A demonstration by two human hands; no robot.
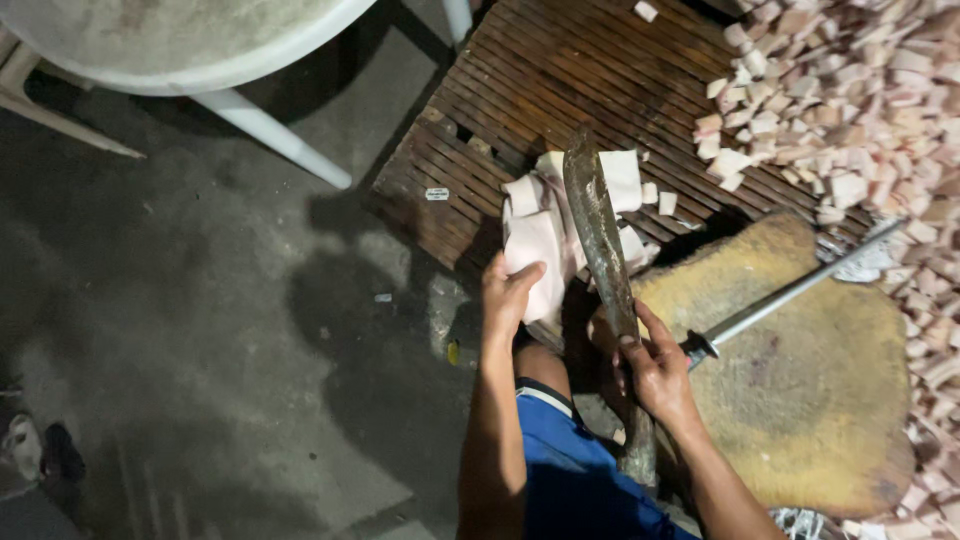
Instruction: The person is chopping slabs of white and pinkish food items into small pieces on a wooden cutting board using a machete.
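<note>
A pale slab of pork fat (535,262) is pinned on the slatted counter (470,160) by the left hand (508,295), fingers curled over its edge. It looks soft, limp and slippery (best gripped flat). The cleaver (600,235) is steadied by the right hand (655,370), fingers pressed along the blade's base.

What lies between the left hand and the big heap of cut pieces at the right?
In the head view, the knife blade crosses between the left hand and the heap, then bare dark slats with a few loose pieces.
</note>
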